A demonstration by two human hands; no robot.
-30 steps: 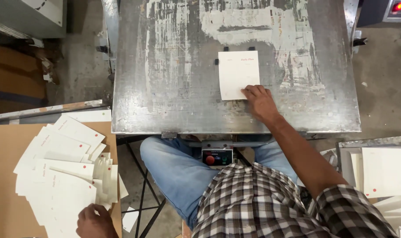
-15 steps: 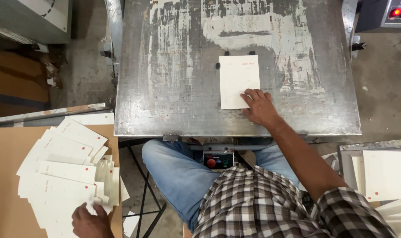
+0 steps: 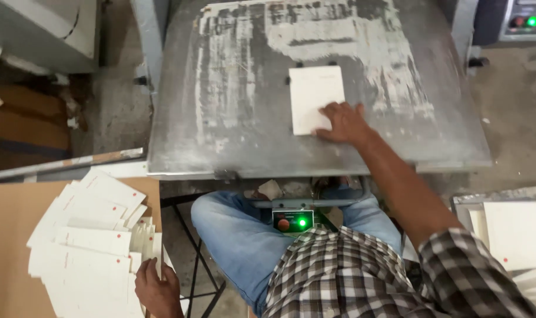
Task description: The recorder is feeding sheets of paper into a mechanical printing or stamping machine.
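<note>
On my left, my left hand (image 3: pixel 156 288) rests on the near edge of a fanned pile of white cards (image 3: pixel 91 235) spread over a brown cardboard sheet (image 3: pixel 9 247); the fingers lie loosely on the pile, but I cannot tell whether that grip has closed on a card. Ahead, a worn grey metal counter (image 3: pixel 232 118) carries a single white card (image 3: pixel 316 99) just right of its middle. My right hand (image 3: pixel 344 122) lies flat on that card's near right corner, fingers spread, pressing rather than clasping. Far right, more white sheets (image 3: pixel 515 235) sit stacked.
</note>
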